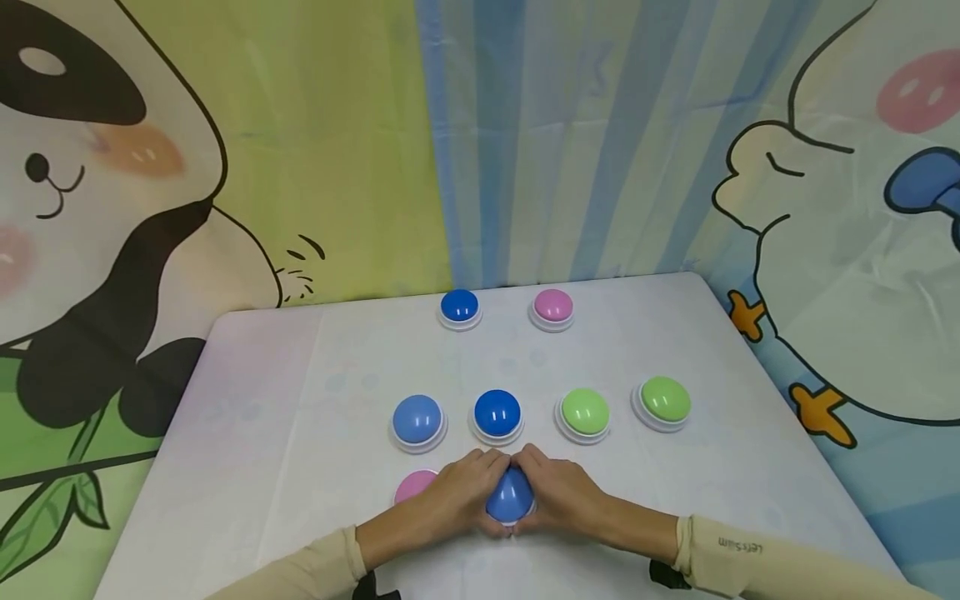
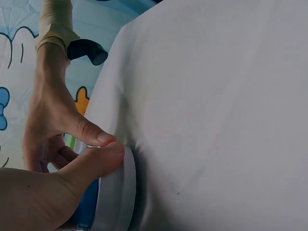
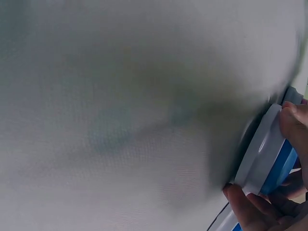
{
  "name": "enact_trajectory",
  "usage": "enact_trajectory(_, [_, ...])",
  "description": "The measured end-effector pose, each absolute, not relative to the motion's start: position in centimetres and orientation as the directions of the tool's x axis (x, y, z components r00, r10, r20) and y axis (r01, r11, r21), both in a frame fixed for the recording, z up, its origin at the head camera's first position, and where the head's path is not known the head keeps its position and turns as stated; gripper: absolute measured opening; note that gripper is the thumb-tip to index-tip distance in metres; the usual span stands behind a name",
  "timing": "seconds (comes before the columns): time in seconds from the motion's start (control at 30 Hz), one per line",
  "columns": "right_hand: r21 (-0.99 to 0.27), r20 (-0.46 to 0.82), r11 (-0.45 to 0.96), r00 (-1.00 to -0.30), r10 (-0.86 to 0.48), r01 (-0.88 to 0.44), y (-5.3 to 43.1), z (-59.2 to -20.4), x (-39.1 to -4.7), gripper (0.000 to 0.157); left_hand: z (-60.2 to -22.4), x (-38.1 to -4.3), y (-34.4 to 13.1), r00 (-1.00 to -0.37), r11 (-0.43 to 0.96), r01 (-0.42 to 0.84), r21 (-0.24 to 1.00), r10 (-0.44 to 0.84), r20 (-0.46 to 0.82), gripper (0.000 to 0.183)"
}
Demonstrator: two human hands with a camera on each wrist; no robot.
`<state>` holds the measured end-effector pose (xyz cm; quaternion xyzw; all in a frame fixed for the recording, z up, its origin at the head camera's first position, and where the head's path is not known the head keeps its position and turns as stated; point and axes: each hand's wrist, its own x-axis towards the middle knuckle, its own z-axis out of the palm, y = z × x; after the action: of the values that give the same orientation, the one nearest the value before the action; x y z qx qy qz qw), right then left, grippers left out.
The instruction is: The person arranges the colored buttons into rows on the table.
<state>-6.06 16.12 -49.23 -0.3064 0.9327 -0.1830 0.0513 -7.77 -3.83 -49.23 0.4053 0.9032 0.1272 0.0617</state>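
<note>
A blue domed push button (image 1: 511,496) with a round white base (image 3: 260,149) is between my two hands near the front of the table. My left hand (image 1: 468,492) grips it from the left, and my right hand (image 1: 566,496) holds the opposite side. In the left wrist view the two thumbs meet at the rim of the white base. The right wrist view shows a thumb and fingers curled at the base's edge, close over the white cloth. Partly hidden behind my left hand is a pink button (image 1: 414,485).
Just beyond the hands stands a row: a light blue button (image 1: 417,419), a dark blue one (image 1: 497,413) and two green buttons (image 1: 586,412) (image 1: 665,400). Farther back sit another dark blue button (image 1: 460,306) and a pink button (image 1: 553,306). Cartoon-printed curtains surround the white table (image 1: 322,358).
</note>
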Motion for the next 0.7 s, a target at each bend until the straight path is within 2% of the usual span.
enact_trajectory(0.23, [-0.297,0.018,0.767,-0.807,-0.591,-0.568,16.1,-49.2,-5.7,0.076,-50.1,-7.1,-3.5,-0.683,0.658,0.715,0.238,0.73,0.036,0.084])
enact_trajectory(0.43, [-0.321,0.009,0.751,-0.795,-0.606,-0.576,16.5,-49.1,-5.9,0.077,-50.3,-6.8,-3.2,-0.7,0.669,0.707,0.23,0.708,0.092,0.085])
enact_trajectory(0.6, [-0.331,-0.005,0.737,-0.78,-0.626,-0.59,16.7,-49.1,-5.9,0.078,-50.6,-6.5,-3.2,-0.713,0.683,0.689,0.241,0.698,0.06,0.088])
enact_trajectory(0.7, [-0.303,-0.019,0.735,-0.768,-0.641,-0.606,16.8,-48.8,-6.0,0.082,-50.1,-6.6,-3.8,-0.705,0.673,0.681,0.288,0.709,0.01,0.092])
